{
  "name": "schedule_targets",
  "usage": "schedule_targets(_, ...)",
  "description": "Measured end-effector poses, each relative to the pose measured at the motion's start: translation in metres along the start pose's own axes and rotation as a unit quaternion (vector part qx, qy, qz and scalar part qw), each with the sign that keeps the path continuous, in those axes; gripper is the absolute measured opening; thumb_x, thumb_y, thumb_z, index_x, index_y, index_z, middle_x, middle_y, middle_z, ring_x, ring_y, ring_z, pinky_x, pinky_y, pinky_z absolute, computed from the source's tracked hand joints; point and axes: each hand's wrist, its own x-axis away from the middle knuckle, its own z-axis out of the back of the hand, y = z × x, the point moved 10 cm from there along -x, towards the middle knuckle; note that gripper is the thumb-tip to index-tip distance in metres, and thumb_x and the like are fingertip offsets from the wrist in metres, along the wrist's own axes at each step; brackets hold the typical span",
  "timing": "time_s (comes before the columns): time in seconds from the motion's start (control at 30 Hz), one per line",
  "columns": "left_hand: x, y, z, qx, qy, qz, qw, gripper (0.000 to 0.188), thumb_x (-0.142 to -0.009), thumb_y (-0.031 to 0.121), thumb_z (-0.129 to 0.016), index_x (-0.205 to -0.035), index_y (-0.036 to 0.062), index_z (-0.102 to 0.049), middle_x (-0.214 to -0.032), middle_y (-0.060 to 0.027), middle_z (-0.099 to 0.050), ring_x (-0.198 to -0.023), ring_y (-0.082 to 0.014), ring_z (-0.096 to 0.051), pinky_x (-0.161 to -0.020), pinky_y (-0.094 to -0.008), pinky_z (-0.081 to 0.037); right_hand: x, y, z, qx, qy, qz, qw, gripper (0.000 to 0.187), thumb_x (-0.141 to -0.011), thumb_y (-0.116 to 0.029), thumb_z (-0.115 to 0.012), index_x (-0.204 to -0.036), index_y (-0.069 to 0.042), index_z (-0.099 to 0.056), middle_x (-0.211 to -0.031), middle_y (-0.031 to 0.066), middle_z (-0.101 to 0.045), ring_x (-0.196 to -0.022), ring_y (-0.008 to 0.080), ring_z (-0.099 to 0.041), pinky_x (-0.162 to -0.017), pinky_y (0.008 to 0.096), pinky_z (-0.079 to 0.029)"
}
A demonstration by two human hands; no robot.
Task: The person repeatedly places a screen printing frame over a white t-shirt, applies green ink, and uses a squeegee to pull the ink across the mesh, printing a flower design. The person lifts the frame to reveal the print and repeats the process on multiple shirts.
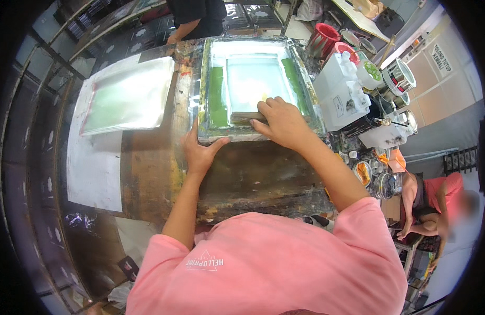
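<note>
A screen printing frame [202,107] lies on the stained worktable, its mesh green along the sides and pale, wet-looking in the middle. My right hand [282,123] grips a wooden-handled squeegee [243,117], pressed to the mesh near the frame's close end. My fingers hide the squeegee's right part. At the near left corner, my left hand [199,152] clasps the frame, with the thumb along its near edge and the fingers up its left side. Left of the frame lies a stack of glossy translucent sheets [129,97], greenish in the middle, over white paper [95,173].
Paint cans [400,76], a red tub [324,39] and white jugs [339,94] crowd the table's right side. Open jars [363,173] stand closer. One person [197,18] stands across the table; another [442,199] sits at right. Metal racks [22,131] line the left.
</note>
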Motion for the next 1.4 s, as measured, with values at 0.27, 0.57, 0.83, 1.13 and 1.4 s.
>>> schedule_targets(0.27, -0.069, 0.084, 0.041, 0.274, 0.132, -0.016, 0.952, 0.095, -0.093, 0.04, -0.085, -0.157, -0.0141, -0.039, -0.144, -0.0235, -0.057, -0.124, -0.0269, -0.059, -0.105, -0.039, -0.049, -0.045, -0.014, 0.121, 0.125, 0.267, 0.044, 0.955, 0.031, -0.094, -0.04, -0.07, -0.095, -0.009, -0.068, -0.087, 0.0089, -0.067, -0.09, 0.0301, -0.066, -0.09, 0.049, -0.043)
schedule_targets(0.57, 0.0, -0.012, -0.007, -0.35, -0.03, 0.019, 0.936, 0.067, -0.102, 0.04, -0.069, -0.142, -0.0118, -0.056, -0.125, -0.0303, -0.059, -0.112, -0.0458, -0.058, -0.1, -0.0525, -0.047, -0.11, 0.004, 0.189, 0.073, 0.258, 0.018, 0.963, 0.047, -0.093, -0.044, -0.062, -0.074, -0.001, -0.07, -0.074, 0.023, -0.069, -0.074, 0.0405, -0.069, -0.076, 0.0523, -0.048)
schedule_targets(0.83, -0.029, 0.002, -0.02, -0.085, -0.011, 0.041, 0.995, 0.028, -0.103, 0.018, -0.063, -0.116, -0.004, -0.074, -0.091, -0.0194, -0.067, -0.084, -0.038, -0.063, -0.077, -0.0463, -0.05, -0.124, 0.013, 0.197, 0.072, 0.264, 0.01, 0.962, 0.049, -0.093, -0.045, -0.06, -0.072, -0.002, -0.07, -0.071, 0.0211, -0.069, -0.073, 0.0403, -0.068, -0.078, 0.0523, -0.047)
schedule_targets(1.13, -0.107, 0.027, 0.051, 0.123, 0.03, 0.12, 0.985, 0.03, -0.106, 0.022, -0.062, -0.109, -0.0045, -0.077, -0.074, -0.0033, -0.064, -0.066, -0.0112, -0.056, -0.062, -0.031, -0.046, -0.125, 0.016, 0.187, 0.085, 0.235, 0.003, 0.968, 0.049, -0.099, -0.048, -0.061, -0.094, -0.001, -0.072, -0.084, 0.0164, -0.072, -0.087, 0.038, -0.068, -0.088, 0.0487, -0.046)
schedule_targets(1.4, -0.146, -0.082, 0.187, 0.138, 0.08, 0.173, 0.972, 0.027, -0.103, 0.019, -0.066, -0.11, -0.0043, -0.079, -0.076, 0.0016, -0.062, -0.064, -0.0062, -0.052, -0.058, -0.0237, -0.041, -0.122, 0.015, 0.187, 0.087, 0.239, -0.011, 0.967, 0.048, -0.1, -0.047, -0.061, -0.103, -0.001, -0.075, -0.091, 0.0195, -0.074, -0.088, 0.0389, -0.068, -0.089, 0.0459, -0.046)
